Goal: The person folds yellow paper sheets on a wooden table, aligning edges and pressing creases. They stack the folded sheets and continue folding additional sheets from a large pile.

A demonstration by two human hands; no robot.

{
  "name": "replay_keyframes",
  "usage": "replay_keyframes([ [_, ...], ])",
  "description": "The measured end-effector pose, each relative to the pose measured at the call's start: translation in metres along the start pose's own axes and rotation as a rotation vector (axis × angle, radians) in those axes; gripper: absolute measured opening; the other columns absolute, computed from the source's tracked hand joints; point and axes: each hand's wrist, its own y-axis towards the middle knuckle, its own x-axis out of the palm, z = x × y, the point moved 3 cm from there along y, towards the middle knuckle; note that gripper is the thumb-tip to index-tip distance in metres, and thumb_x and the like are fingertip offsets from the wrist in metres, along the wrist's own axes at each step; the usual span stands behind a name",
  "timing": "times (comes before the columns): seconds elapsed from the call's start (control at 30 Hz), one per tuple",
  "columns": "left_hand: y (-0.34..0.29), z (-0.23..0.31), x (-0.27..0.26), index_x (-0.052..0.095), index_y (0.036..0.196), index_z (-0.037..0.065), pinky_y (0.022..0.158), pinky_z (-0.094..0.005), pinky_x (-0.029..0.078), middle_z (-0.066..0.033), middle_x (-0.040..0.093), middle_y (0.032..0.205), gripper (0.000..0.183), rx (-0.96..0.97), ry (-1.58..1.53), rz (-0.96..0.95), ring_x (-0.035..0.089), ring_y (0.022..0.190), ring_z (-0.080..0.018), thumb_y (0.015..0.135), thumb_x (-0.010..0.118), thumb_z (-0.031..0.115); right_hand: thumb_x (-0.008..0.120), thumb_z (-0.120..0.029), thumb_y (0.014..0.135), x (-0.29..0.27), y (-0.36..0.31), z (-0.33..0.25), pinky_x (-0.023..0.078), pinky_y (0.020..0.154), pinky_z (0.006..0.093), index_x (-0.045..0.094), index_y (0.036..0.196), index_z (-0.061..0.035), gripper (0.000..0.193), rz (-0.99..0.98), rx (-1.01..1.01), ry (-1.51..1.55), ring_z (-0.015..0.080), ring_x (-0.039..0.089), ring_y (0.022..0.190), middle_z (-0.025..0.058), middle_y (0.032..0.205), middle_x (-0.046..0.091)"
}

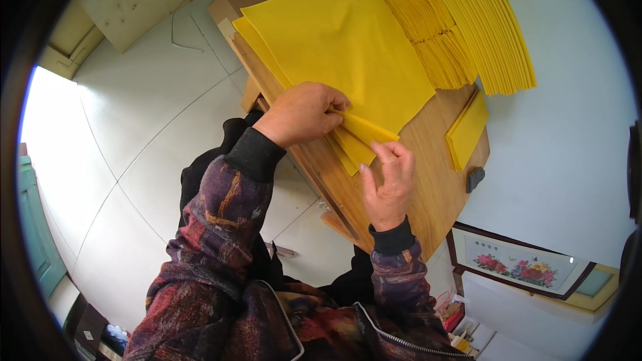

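Large yellow sheets point(341, 33), of paper or thin fabric, lie on the wooden table point(428, 160). At their near edge my left hand point(302, 113) is closed, pinching a folded yellow sheet point(364, 128) between thumb and fingers. The folded layers fan out to the right from that pinch. My right hand point(389, 186) is beside them, palm facing left, with thumb and fingers apart. Its fingertips touch or nearly touch the tip of the folded sheet. More yellow layers point(348, 154) show under the fold, between the two hands.
Tall stacks of folded yellow sheets point(481, 27) and bundled ones point(431, 33) stand at the far right. A smaller yellow pile point(468, 130) and a dark grey object point(475, 179) lie by the table's right edge. A framed flower picture point(521, 264) is at the lower right.
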Motion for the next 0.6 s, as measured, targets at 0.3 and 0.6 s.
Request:
replay_keyframes([
  [0.3,0.000,0.000,0.000,0.063,0.088,-0.003,0.073,-0.0346,0.051,-0.0154,0.069,0.100,0.016,0.017,0.021,0.009,0.065,0.083,-0.0314,0.078,0.062,0.008,0.073,-0.002,0.072,0.003,-0.002,0.000,0.045,0.083,0.0397,0.065,0.093,-0.0037,0.023,-0.049,-0.026,-0.047,0.0316,0.051,0.099,0.0133,0.111,0.053],
  [0.6,-0.002,0.003,-0.003,0.067,0.104,-0.001,0.075,-0.0336,0.051,-0.0179,0.069,0.093,0.027,-0.025,0.002,-0.033,0.066,0.082,-0.0302,0.081,0.064,0.012,0.068,-0.001,0.079,0.005,0.004,0.015,0.045,0.081,0.0336,0.061,0.083,-0.0018,0.008,-0.106,0.135,0.154,0.0246,0.053,0.096,0.0127,0.106,0.054],
])
